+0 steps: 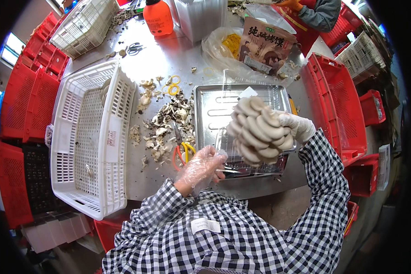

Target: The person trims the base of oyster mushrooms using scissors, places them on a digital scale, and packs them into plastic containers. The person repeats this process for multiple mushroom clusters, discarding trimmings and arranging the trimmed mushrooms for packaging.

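A large cluster of pale grey oyster mushrooms (258,130) hangs over the right part of a shiny metal tray (210,98). My right hand (299,126), in a white glove, grips the cluster from its right side. My left hand (202,168), in a clear plastic glove, is at the tray's near left corner with its fingers curled together; what they hold, if anything, is hard to make out. Just left of that hand lie scissors (183,150) with one orange and one yellow handle. Clear plastic film seems to lie over part of the tray.
Mushroom trimmings (162,132) cover the steel table left of the tray. A white crate (89,137) stands at the left, a red crate (335,105) at the right. Behind are an orange bottle (158,19), a brown printed bag (266,44) and another person's arm (322,16).
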Tool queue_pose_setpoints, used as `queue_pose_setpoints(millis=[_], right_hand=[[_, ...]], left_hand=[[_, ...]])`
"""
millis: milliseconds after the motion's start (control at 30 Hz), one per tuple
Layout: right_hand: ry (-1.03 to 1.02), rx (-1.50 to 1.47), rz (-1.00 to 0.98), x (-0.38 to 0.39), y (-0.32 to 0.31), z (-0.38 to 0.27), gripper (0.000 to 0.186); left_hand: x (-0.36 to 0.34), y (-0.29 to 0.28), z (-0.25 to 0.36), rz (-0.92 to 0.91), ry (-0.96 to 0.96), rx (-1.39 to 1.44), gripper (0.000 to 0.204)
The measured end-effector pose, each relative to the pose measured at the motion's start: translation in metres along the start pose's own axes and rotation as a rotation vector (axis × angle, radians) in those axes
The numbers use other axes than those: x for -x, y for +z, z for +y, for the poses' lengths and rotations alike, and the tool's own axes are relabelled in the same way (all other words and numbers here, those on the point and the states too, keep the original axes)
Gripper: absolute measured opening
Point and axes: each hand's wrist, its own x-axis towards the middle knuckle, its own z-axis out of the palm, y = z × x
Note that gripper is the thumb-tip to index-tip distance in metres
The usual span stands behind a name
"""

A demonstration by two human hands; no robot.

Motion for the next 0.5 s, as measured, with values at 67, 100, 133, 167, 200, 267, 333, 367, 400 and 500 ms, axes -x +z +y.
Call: queue_pose_setpoints(millis=[67,100,133,167,200,267,333,367,400,500], right_hand=[[0.123,0.1,-0.003,-0.007,-0.001,-0.009,0.059],[0.172,0.128,0.079,-0.012,0.005,-0.01,0.055],[0.195,0.157,0.068,-0.017,0.004,-0.011,0.054],[0.219,0.186,0.057,-0.023,0.0,-0.014,0.053],[0.243,0.216,0.047,-0.028,-0.006,-0.017,0.052],[0.236,0.215,0.041,-0.03,-0.01,-0.028,0.054],[0.296,0.266,0.073,-0.033,-0.007,-0.044,0.054],[0.279,0.387,0.066,-0.035,-0.009,-0.05,0.052],[0.263,0.509,0.06,-0.039,-0.01,-0.057,0.05],[0.375,0.845,0.246,-0.046,-0.027,-0.063,0.048]], left_hand=[[-0.006,0.0,-0.004,-0.006,0.043,0.195,0.025],[-0.007,0.0,-0.003,-0.003,0.055,0.195,0.025],[-0.011,0.0,0.0,-0.004,0.068,0.192,0.024],[-0.013,0.0,0.002,-0.006,0.082,0.189,0.024],[-0.015,0.0,0.002,-0.004,0.091,0.221,0.022],[-0.02,-0.001,-0.002,0.016,0.139,0.28,0.022],[-0.024,-0.006,-0.003,0.01,0.178,0.311,0.021],[-0.026,-0.007,0.0,0.016,0.164,0.299,0.022],[-0.027,-0.008,0.004,0.022,0.149,0.288,0.022],[-0.032,-0.015,0.002,0.022,0.138,0.168,0.026]])
